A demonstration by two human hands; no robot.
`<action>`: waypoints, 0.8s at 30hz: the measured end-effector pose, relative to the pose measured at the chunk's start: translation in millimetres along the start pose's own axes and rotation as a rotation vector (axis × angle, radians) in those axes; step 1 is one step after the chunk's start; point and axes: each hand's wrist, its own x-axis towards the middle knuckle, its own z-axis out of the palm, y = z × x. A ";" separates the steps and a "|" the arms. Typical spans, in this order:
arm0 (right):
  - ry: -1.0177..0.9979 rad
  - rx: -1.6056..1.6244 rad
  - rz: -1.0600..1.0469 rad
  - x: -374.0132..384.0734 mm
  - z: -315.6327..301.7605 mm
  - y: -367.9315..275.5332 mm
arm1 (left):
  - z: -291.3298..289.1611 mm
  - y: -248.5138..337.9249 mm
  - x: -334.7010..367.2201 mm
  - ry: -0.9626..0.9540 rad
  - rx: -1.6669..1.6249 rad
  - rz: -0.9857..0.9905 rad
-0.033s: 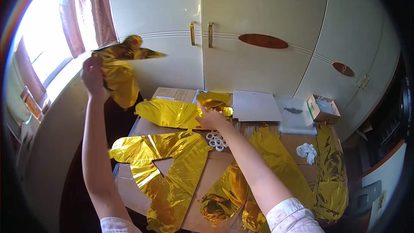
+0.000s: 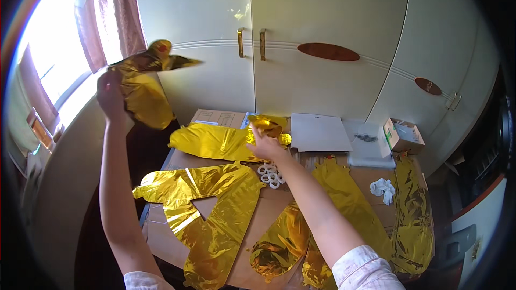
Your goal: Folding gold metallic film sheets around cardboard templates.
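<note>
Raised at the far left, my left hand (image 2: 111,96) is closed on a flat gold foil balloon (image 2: 146,99), whose folded end sticks out to the right. At the back of the table, my right hand (image 2: 264,146) has its fingers on the curled end of another gold foil balloon (image 2: 266,124); they look pinched on it. A long flat gold balloon (image 2: 207,142) lies just left of that hand. Nearer to me is a numeral-like or letter-like gold balloon (image 2: 220,231) with a cut-out. Small white rings (image 2: 270,176) lie in a pile beside my right wrist.
More gold balloons (image 2: 349,193) lie at the right, one along the table's right edge (image 2: 413,215). A white sheet (image 2: 320,132), a small open box (image 2: 403,135) and crumpled white tissue (image 2: 382,190) are there too. White cupboards (image 2: 322,11) stand behind the cardboard-covered table.
My left hand has shifted slightly left with the balloon, which swings up and left. Under my right hand, the curled foil has bent and risen a little.
</note>
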 end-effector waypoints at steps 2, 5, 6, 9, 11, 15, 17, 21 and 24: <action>0.046 0.209 -0.016 5.0 -10.0 -5.3 | -31.7 19.6 16.9 0.100 -0.071 0.064; 0.136 0.438 -0.066 27.3 -9.3 38.4 | -40.4 53.5 10.4 0.040 -0.029 -0.057; 0.137 0.428 -0.051 28.0 -12.4 46.0 | -41.4 66.4 3.0 -0.010 0.027 -0.123; 0.159 0.441 -0.190 23.8 -17.0 33.4 | -48.4 78.3 -25.8 -0.192 0.204 0.161; 0.224 0.536 -0.335 2.8 -29.1 16.2 | -44.3 100.7 -52.5 -0.342 0.304 0.356; 0.428 0.592 -0.711 -58.5 -70.8 -24.1 | -34.6 158.9 -94.5 -0.579 0.259 0.388; 0.498 0.589 -0.819 -99.0 -94.2 -46.9 | -35.6 176.7 -109.6 -0.660 0.196 0.344; 0.619 0.275 -0.774 -166.7 -126.0 -46.3 | -27.1 223.2 -137.7 -0.829 0.047 0.406; 0.598 0.075 -0.746 -201.8 -141.9 -29.0 | -26.1 253.7 -156.2 -0.832 -0.020 0.431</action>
